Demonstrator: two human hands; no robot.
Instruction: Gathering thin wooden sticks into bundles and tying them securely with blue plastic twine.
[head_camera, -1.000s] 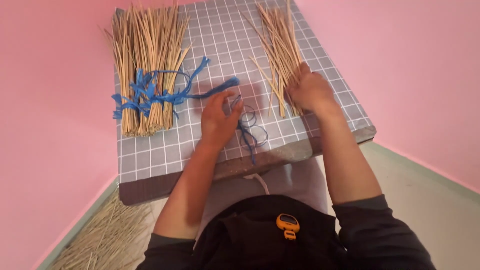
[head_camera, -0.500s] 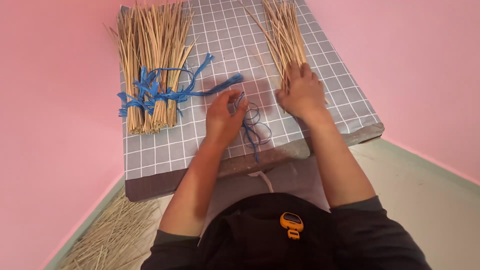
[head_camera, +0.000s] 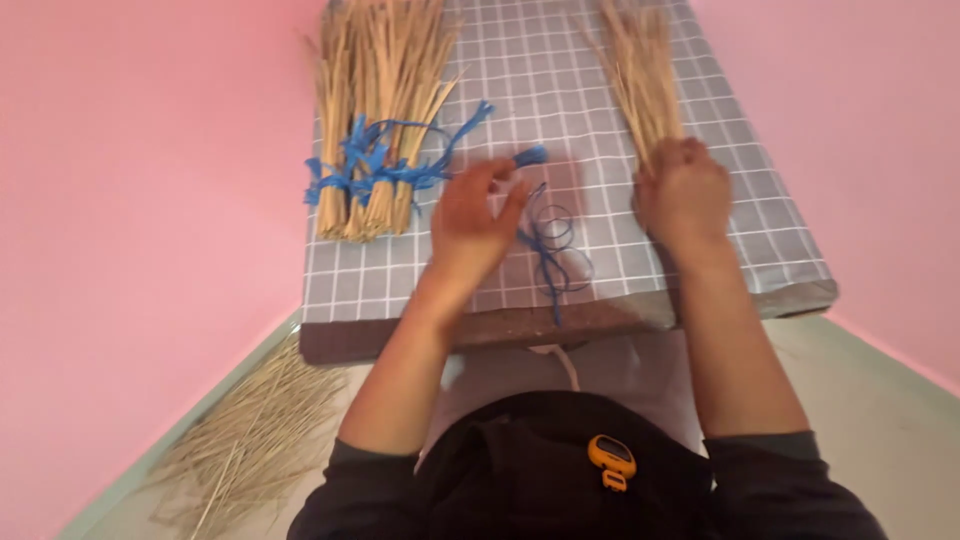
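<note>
Nearest the camera, a small orange clip-on device (head_camera: 611, 461) sits on the person's dark top. To the lower left, loose straw (head_camera: 250, 435) lies scattered on the floor beside the pink wall.

Beyond that is the front edge of a table (head_camera: 640, 60) covered with a grey checked cloth. Close to this edge lie thin blue strings (head_camera: 556, 248), coiled into a few loops on the cloth, with one strand trailing down over the edge.

The left hand (head_camera: 475, 225) rests just left of the loops, its fingers curled with the thumb and fingertips pinched together on a blue string end; a frayed blue tuft shows just past the fingertips. The right hand (head_camera: 685, 195) lies palm down further right, fingers bent and closed over the near ends of a loose bunch of sticks (head_camera: 640, 75), pressing them to the cloth. That bunch fans away toward the far edge of the table.

On the far left of the table lies a thicker bundle of sticks (head_camera: 375, 110), tied round near its lower end with blue twine (head_camera: 375, 170), whose loose tails stretch right toward the left hand. No boxes or other containers show.
</note>
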